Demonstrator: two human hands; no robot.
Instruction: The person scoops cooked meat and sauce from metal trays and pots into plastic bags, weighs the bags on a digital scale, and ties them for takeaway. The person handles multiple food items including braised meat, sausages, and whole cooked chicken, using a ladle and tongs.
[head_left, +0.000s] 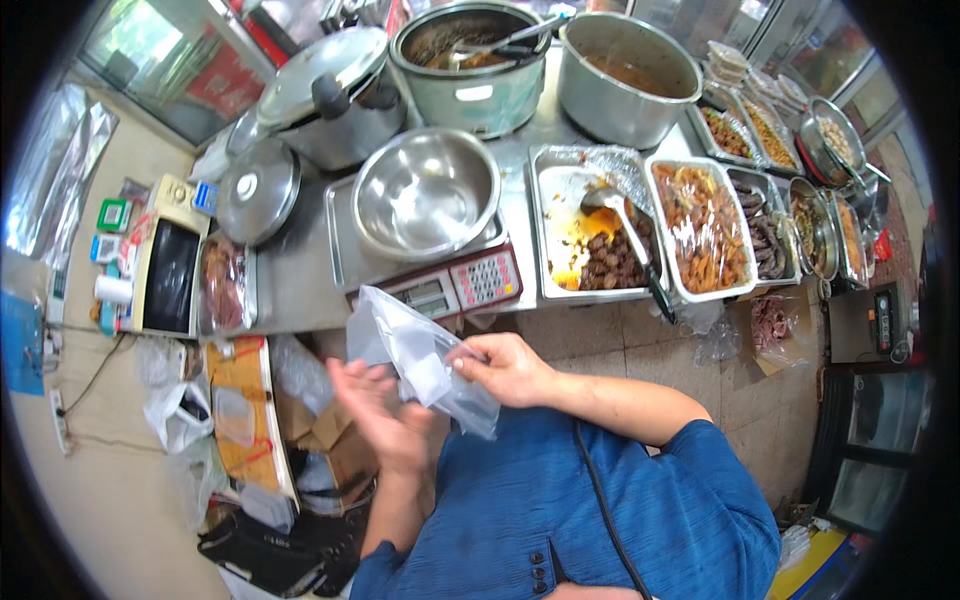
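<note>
My right hand pinches a thin clear plastic bag between thumb and fingers in front of my chest. On the bag's other side is my left hand, somewhat blurred, its fingers apart and nothing held in it. Just beyond the bag stands a digital scale with a keypad, at the edge of the steel counter. An empty stainless steel bowl rests on a metal tray on the scale. To its right, a tray holds dark round pieces in orange sauce and a black-handled serving spoon.
A rice cooker pot with a ladle and a large aluminium pot stand at the back. A lidded pot is left of them. Film-covered food trays line the right. Boxes and bags lie below, left.
</note>
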